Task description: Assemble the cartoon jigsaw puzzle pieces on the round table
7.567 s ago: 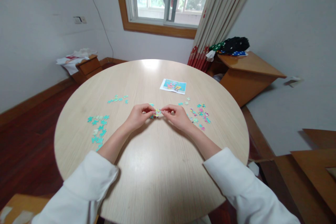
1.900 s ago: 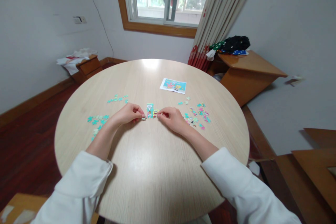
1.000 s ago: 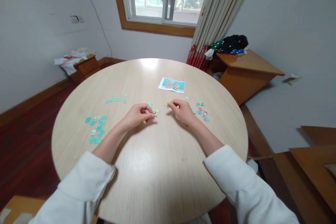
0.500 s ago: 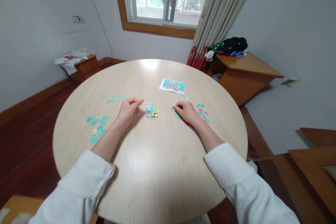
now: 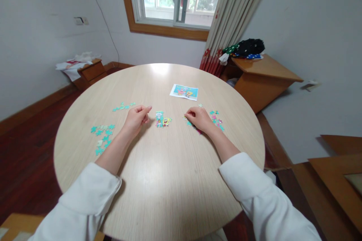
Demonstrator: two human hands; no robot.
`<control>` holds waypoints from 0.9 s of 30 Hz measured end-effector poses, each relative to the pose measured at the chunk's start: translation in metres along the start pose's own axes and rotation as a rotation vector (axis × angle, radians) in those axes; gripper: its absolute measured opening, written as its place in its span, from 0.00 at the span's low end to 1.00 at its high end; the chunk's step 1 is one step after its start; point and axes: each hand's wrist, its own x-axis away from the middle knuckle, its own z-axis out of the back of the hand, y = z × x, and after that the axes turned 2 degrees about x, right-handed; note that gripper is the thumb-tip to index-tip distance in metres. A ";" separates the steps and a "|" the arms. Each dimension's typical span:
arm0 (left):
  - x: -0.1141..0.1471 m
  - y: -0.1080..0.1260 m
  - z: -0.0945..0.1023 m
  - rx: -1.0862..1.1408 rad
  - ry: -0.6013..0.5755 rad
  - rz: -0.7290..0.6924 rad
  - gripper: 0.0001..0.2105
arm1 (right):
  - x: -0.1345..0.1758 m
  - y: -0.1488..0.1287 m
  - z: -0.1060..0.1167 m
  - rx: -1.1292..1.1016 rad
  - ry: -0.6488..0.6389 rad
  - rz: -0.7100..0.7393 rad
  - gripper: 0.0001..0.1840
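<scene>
My right hand [image 5: 200, 119] lies curled over the mixed loose pieces [image 5: 216, 121] toward the tabletop's [image 5: 169, 180] right edge, and I cannot tell whether it has pinched one; my left hand [image 5: 136, 116] rests loosely closed and empty just left of the small joined section [image 5: 161, 119] near the middle. A careless sweep of my right wrist could scatter those pieces off the edge, or a nudge from my left could break the section apart.

I cannot read any text, label, brand or number here. The reference picture [image 5: 184, 92] on the table [image 5: 158, 180] shows only cartoon figures, and any print on it or on the joined puzzle pieces [image 5: 162, 119] is too small for me.
</scene>
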 end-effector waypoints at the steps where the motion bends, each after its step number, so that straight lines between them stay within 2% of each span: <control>1: 0.000 0.001 0.000 0.001 0.002 0.001 0.18 | 0.001 0.002 0.003 -0.046 0.008 -0.017 0.07; 3: 0.001 0.001 0.000 -0.001 0.000 0.002 0.18 | 0.003 0.007 0.012 -0.127 -0.006 -0.051 0.08; 6: 0.002 0.002 -0.001 0.002 -0.012 0.011 0.18 | 0.008 0.014 0.029 -0.261 -0.178 -0.068 0.09; 9: 0.003 0.003 -0.001 0.020 -0.036 0.038 0.18 | 0.012 0.016 0.041 -0.326 -0.280 -0.095 0.09; 15: 0.003 0.003 -0.001 0.056 -0.050 0.071 0.20 | 0.014 0.014 0.045 -0.377 -0.408 -0.057 0.11; 19: 0.002 0.002 -0.001 0.047 -0.057 0.079 0.20 | 0.013 0.023 0.038 -0.288 -0.418 -0.018 0.12; 27: 0.002 0.002 0.000 0.082 -0.035 0.090 0.20 | 0.010 0.027 0.032 -0.187 -0.423 -0.017 0.07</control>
